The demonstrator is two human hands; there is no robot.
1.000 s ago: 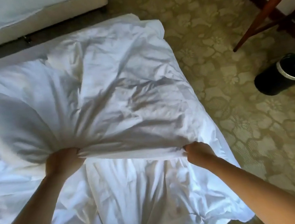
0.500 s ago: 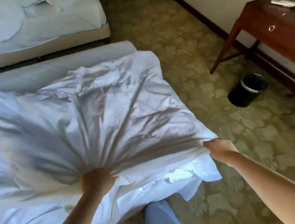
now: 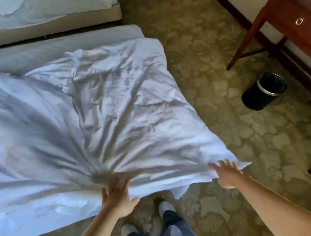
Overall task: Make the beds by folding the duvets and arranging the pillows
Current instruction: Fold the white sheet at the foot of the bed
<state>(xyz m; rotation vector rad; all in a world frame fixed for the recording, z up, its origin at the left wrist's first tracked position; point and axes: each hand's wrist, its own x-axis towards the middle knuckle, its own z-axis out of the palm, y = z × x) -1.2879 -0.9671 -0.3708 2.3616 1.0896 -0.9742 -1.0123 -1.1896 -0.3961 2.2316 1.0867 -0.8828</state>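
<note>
Item: duvet, white, spread over the near bed, its near edge overhanging above my feet.
Left hand: fingers spread at that edge, gripping nothing.
Right hand: splayed at the near right corner, gripping nothing.
Risk: unheld, the corner likely slides toward the carpet. Creases fanning from the left hand would skew any fold.
</note>
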